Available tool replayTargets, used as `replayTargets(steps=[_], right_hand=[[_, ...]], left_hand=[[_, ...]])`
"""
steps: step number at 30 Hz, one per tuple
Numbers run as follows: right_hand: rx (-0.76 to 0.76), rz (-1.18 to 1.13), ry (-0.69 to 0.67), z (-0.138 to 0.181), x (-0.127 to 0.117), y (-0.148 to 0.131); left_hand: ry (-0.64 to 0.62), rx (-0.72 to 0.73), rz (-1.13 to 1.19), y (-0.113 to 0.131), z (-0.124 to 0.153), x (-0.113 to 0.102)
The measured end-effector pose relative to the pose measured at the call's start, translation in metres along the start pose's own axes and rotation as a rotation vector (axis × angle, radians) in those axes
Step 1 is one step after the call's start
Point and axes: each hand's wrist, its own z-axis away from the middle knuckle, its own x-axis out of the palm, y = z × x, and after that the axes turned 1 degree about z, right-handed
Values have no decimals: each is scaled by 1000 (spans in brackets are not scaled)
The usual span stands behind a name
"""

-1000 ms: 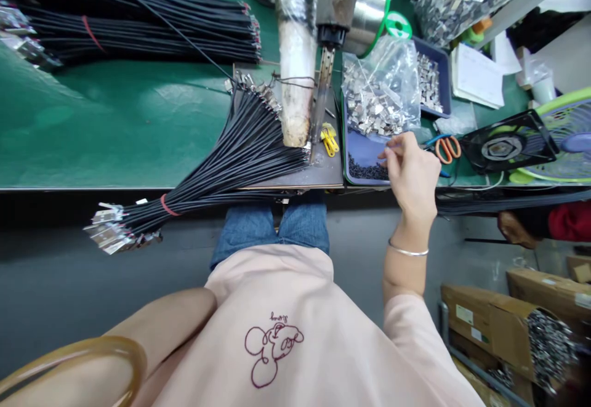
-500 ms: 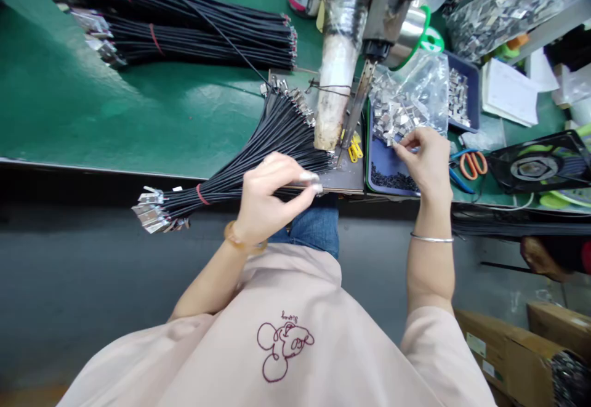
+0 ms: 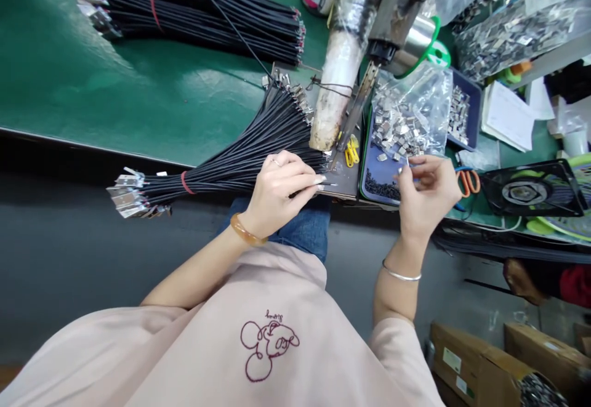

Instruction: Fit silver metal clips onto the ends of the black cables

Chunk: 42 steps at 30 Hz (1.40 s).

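at the green bench point(image 3: 194, 108), left hand point(image 3: 282, 188) is pinching a cable point(image 3: 329, 184), right hand point(image 3: 427, 186) a silvery piece point(image 3: 407, 162), leaving the bag point(image 3: 434, 99) beyond: both supplied.

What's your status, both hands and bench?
Left hand pinching thin cable end. Right hand by blue tray, apparently pinching small bright piece. Cable bundle fanned out; taped tube overhangs its spread end.

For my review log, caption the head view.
Left hand pinches a wire end beside black cables; right hand holds a small shiny piece at the blue tray.
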Motion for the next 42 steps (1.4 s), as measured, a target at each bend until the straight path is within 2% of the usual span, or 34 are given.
replayTargets(steps=[3, 6, 7, 10, 13, 18, 24, 31, 35, 39, 42], right_hand=[[67, -269, -109, 23, -1, -30], [92, -438, -229, 47, 9, -50], [70, -445, -225, 54, 15, -53], [-68, -335, -98, 66, 30, -56], [-148, -283, -42, 70, 38, -57], [-80, -435, -81, 70, 39, -58], [64, -490, -130, 72, 40, -57], [-109, -490, -123, 73, 40, -59], [-45, -524, -39, 72, 40, -56], [-51, -507, -103, 73, 39, -56], [29, -539, -130, 72, 38, -58]], left_hand=[[10, -8, 133, 5, 1, 2], [-43, -133, 253, 8, 0, 4], [-73, -196, 291, 9, 0, 4], [-166, -359, 395, 12, -3, 3], [-215, -430, 428, 14, -6, 3], [-223, -474, 438, 14, -7, 5], [-224, -501, 442, 12, -6, 6], [-242, -488, 474, 10, -8, 6], [-267, -483, 494, 9, -9, 4], [-286, -482, 546, 9, -10, 1], [-311, -512, 588, 9, -10, -1]])
